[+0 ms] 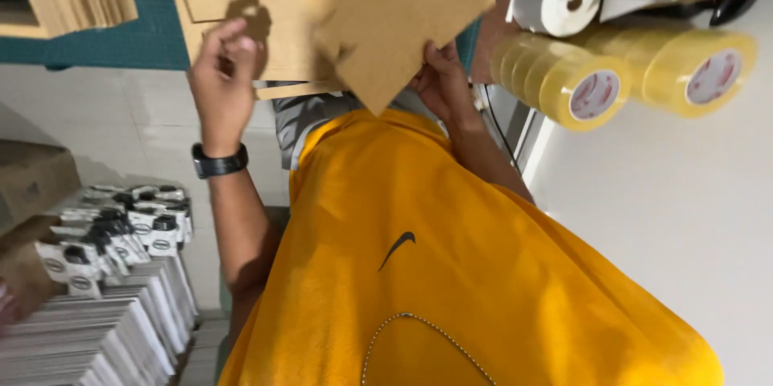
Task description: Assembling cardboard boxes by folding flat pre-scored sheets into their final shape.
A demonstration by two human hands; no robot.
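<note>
The left hand [221, 84] pinches the lower edge of a flat brown cardboard sheet [241, 0] on the green worktop [149, 32]; the right hand [443, 84] grips a second, tilted cardboard piece [394, 16] raised above it; tape rolls [628, 72] lie right.

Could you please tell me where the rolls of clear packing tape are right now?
In the head view, the rolls of clear tape lie at upper right on the white tabletop, just below a white paper roll.
</note>
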